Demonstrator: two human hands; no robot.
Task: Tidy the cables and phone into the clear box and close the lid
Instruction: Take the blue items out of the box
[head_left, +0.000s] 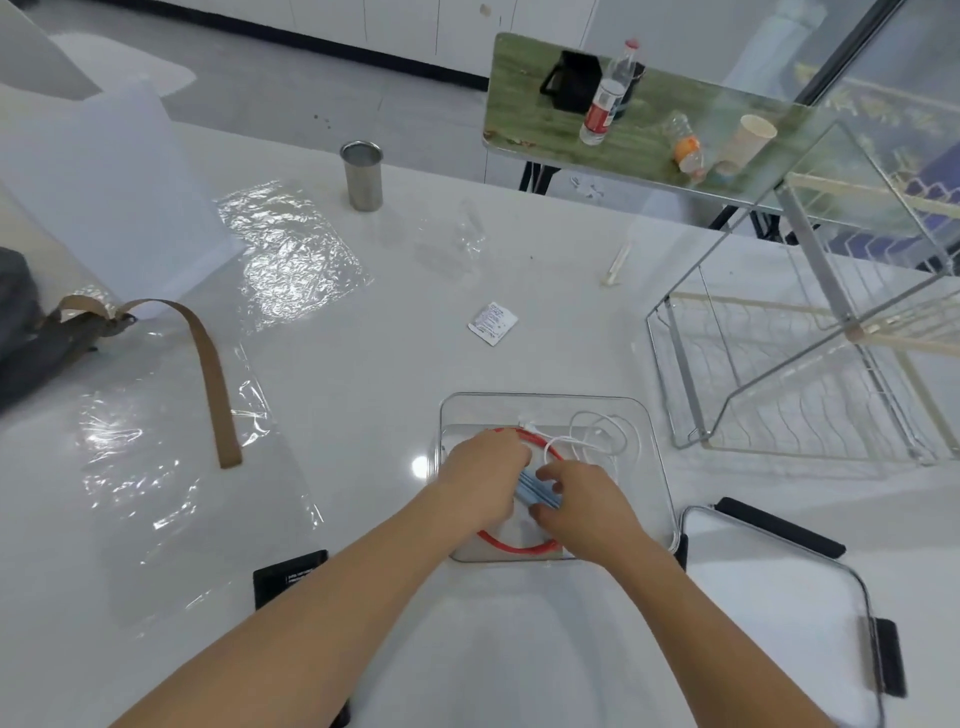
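The clear box (545, 402) sits open on the white table in front of me. Inside it lie a red cable (511, 546) in a loop and a white cable (602, 434) coiled at the back right. Both my hands are down in the box. My left hand (485, 478) and my right hand (582, 501) together grip a bundle of blue cable (535, 493) at the box's middle. The clear lid (779, 597) with black clips lies flat on the table to the right of the box. A black phone-like object (288, 577) lies left of my left forearm.
A wire and glass rack (810, 364) stands at the right. A steel cup (362, 174) stands at the back. Crinkled plastic sheets (291, 249) and a grey bag with a tan strap (208, 364) lie on the left. A small white sachet (492, 323) lies mid-table.
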